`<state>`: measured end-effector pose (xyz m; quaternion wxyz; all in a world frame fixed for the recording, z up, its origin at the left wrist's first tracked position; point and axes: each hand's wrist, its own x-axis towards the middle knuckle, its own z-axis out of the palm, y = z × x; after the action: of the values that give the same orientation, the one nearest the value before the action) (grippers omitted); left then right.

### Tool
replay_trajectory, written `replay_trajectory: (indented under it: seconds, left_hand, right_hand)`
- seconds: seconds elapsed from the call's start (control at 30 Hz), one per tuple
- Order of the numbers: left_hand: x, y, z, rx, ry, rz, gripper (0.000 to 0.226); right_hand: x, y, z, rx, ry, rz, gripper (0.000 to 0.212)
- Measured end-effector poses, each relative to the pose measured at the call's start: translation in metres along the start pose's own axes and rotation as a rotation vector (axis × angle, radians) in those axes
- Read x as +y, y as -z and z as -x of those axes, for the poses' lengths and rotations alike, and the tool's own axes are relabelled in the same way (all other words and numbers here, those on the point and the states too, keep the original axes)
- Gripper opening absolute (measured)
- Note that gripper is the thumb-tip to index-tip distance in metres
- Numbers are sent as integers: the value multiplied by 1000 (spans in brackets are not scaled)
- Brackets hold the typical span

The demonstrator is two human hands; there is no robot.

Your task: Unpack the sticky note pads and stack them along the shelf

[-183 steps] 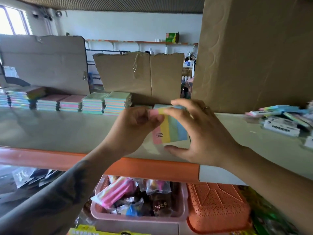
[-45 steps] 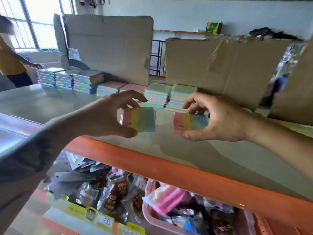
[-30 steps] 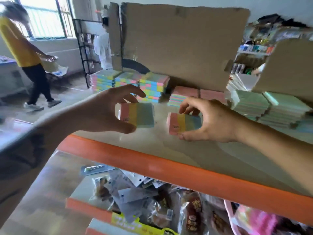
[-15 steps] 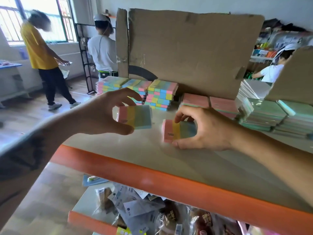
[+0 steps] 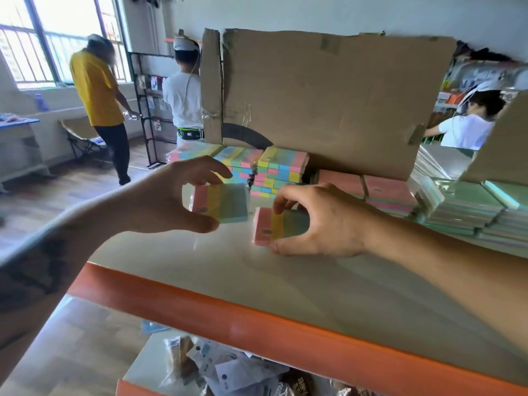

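Left hand (image 5: 160, 201) grasps a striped pad (image 5: 221, 202) between thumb and fingers, held above the shelf (image 5: 285, 281). Right hand (image 5: 323, 224) pinches a second pad (image 5: 274, 227) just beside it, lower, close to the shelf surface; contact with the shelf cannot be confirmed. Behind, multicoloured stacks (image 5: 278, 172) stand against a cardboard sheet (image 5: 328, 101). Pink stacks (image 5: 368, 190) and green stacks (image 5: 471, 207) continue to the right along the shelf.

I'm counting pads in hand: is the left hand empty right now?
No: the left hand pinches a pastel-striped sticky note pad above the beige shelf board.
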<state>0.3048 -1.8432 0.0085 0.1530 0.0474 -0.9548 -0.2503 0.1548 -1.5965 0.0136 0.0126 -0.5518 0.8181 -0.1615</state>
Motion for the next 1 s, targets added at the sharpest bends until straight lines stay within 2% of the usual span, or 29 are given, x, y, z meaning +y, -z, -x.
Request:
replay_trajectory:
  seconds: [0.3, 0.4, 0.5, 0.63, 0.77, 1.0]
  left_hand:
    - [-45, 22, 7, -124, 11, 29, 76]
    - [-44, 21, 9, -181, 1, -32, 71]
    - [-40, 23, 12, -186, -46, -129, 88]
    - [-50, 28, 10, -239, -64, -179, 92]
    - [-55, 30, 11, -320, -50, -118, 81]
    - [-61, 32, 11, -360, -55, -120, 75]
  right_hand:
    - [-27, -4, -35, 53, -64, -12, 61]
    - [-36, -2, -44, 93, -103, -16, 61]
    - [-46, 1, -49, 118, -143, -21, 56]
    - [-57, 17, -70, 174, -149, -37, 54]
    - [-47, 34, -118, 212, -149, -9, 49]
    - [-17, 25, -175, 94, -187, 45, 39]
